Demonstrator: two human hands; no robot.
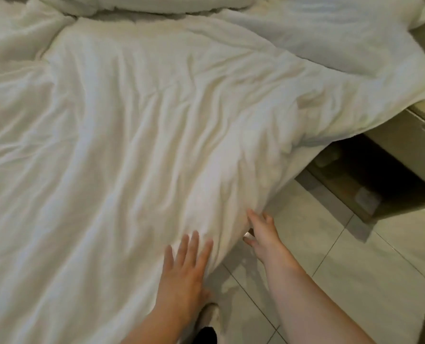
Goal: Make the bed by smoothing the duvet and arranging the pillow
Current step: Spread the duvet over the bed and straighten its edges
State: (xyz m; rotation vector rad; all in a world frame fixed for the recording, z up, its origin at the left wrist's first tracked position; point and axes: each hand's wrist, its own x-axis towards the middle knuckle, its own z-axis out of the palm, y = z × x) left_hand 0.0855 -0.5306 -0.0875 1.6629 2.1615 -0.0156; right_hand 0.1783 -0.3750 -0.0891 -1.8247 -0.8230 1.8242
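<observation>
A white, wrinkled duvet [132, 145] covers most of the bed and hangs over its right edge. My left hand [184, 266] lies flat on the duvet near that edge, fingers straight and spread. My right hand [261, 232] is at the side of the hanging duvet, its fingers touching the fabric just below the bed's edge; whether it grips the cloth I cannot tell. A white pillow [330, 33] lies at the far right of the bed. A second bunched white pillow or fold [144, 4] sits at the top edge.
A pale tiled floor [355, 269] runs along the bed's right side. A low nightstand [380, 170] with a dark open shelf stands close to the bed at the right. A foot in a white slipper [210, 319] stands by the bed.
</observation>
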